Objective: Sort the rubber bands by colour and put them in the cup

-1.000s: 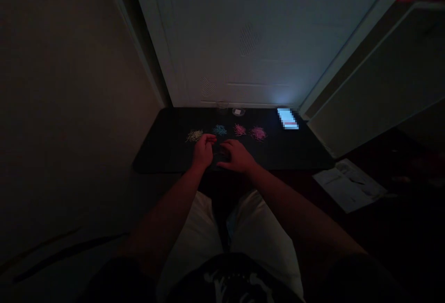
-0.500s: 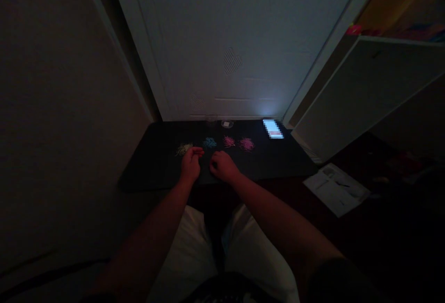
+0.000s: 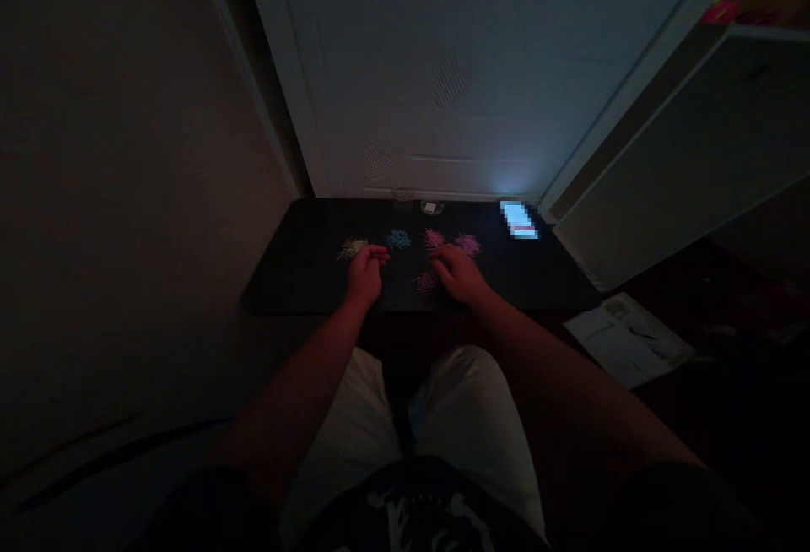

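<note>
My left hand (image 3: 365, 275) rests at the table beside a pile of pale thin strips (image 3: 353, 247). Its fingers stretch to the right, below a blue pile (image 3: 398, 239), and I see nothing in them. To the right, my right hand (image 3: 461, 273) hovers low with bent fingers and the thumb a little apart. Its fingertips are by the lower edge of a pink pile (image 3: 434, 238). A purple-pink pile (image 3: 468, 244) lies just behind its knuckles. Left of the thumb is a small, darker pink pile (image 3: 424, 282). Dim light blurs fine detail at the fingertips.
On the dark table (image 3: 297, 278) a lit phone (image 3: 519, 219) lies at the back right. A clear round dish (image 3: 432, 208) and a faint clear container (image 3: 403, 197) stand along the white door (image 3: 380, 54). Printed paper (image 3: 629, 339) lies lower right.
My right hand has moved right, uncovering the small dark pink pile, and its fingers have loosened. My left hand keeps its place by the pale pile. The whole view has shifted slightly.
</note>
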`<state>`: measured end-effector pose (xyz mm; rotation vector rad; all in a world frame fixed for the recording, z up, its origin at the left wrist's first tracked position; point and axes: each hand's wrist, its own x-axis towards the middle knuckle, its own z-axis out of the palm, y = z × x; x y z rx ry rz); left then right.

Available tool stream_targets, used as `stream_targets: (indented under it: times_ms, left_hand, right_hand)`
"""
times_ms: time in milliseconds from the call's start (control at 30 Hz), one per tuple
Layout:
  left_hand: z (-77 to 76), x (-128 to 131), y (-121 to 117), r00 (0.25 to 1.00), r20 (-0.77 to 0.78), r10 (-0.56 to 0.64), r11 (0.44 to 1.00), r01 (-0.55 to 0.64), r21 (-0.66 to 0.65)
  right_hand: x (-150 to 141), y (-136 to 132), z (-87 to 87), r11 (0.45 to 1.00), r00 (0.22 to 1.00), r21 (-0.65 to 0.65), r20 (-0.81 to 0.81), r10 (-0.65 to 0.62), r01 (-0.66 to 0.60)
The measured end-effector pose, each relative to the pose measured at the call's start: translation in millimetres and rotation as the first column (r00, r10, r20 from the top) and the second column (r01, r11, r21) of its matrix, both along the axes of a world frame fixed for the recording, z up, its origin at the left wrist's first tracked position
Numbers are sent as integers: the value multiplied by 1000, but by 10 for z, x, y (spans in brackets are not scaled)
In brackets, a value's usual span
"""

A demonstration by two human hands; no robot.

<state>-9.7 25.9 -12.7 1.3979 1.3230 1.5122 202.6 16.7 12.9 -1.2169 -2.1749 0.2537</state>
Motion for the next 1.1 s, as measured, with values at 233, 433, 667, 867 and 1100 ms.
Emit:
stream_targets:
  times_ms: [233,433,667,867,1100]
  left_hand:
    - [49,7,-37,1000,-6,-9,1000,9,-9]
    - [56,11,-59,1000,17,-10,1000,11,-10]
    - [65,3,-75,1000,16,-6,1000,7,-30]
    - [44,-6,-59,1000,4,-7,999,7,-39]
    - [-4,-9,-22,998,-39,-43,999,42,-24]
  right_hand:
    - [-216,-128,-39,997,949,-29,304,82,-77]
    - [-350,-141,-71,998,933,-53,360,7,13]
    - [-363,-115,29,988,834,-119,552,-14,96]
    - [-383,-17,46,985,809,-124,587,-23,118]
    - [-350,41,-30,979,876,-93,468,-117,180]
